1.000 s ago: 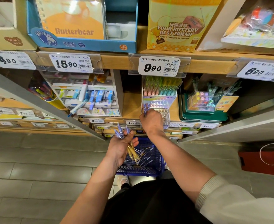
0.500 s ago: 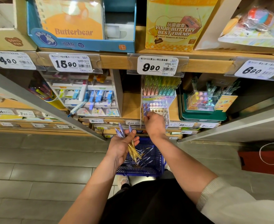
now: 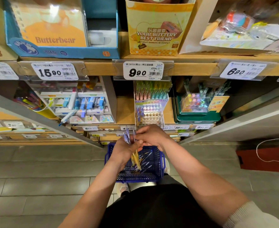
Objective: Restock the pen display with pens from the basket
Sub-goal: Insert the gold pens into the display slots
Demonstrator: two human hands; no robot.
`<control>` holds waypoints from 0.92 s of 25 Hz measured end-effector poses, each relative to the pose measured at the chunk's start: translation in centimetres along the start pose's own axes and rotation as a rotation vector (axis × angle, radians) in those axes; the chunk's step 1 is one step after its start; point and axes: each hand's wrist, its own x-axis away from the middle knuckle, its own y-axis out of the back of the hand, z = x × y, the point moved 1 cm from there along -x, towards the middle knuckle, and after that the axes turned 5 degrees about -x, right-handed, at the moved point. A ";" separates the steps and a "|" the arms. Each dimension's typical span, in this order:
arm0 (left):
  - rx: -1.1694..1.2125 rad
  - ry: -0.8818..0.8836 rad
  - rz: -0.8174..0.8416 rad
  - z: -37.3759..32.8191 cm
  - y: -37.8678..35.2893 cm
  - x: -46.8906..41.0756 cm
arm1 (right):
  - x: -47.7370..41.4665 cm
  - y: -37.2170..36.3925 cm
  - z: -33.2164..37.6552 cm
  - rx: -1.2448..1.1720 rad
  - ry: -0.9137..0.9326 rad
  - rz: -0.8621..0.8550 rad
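Butterbear box (image 3: 61, 30) above price tag (image 3: 143, 70).

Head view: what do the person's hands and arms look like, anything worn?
The left hand and right hand are bare: no gloves or watch show. The left forearm shows no sleeve; a pale ribbed knit sleeve covers the right arm above the elbow.

The left hand (image 3: 124, 151) and right hand (image 3: 152, 135) are bare, like both forearms (image 3: 94, 186). At the near right a pale grey-beige knitted sleeve (image 3: 260, 218) has a ribbed cuff (image 3: 235, 212). A black garment (image 3: 152, 209) covers the body; one pale shoe (image 3: 123, 189) shows
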 end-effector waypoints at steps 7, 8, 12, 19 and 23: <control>0.255 0.233 -0.052 -0.5 -0.1 -0.5 | -0.6 3.7 0.3 -0.128 0.363 -0.350; 0.237 0.252 -0.066 -0.4 -0.1 -0.4 | -0.6 4.0 0.4 -0.104 0.430 -0.427; 0.234 0.245 -0.113 -0.4 -0.3 0.0 | -1.6 4.5 0.0 0.072 0.594 -0.583; 0.335 0.227 -0.064 -1.2 0.0 -0.1 | -3.8 3.2 -0.9 0.313 0.680 -0.568; 0.321 0.188 -0.048 -1.2 0.1 0.2 | -5.0 2.2 -1.1 0.441 0.679 -0.539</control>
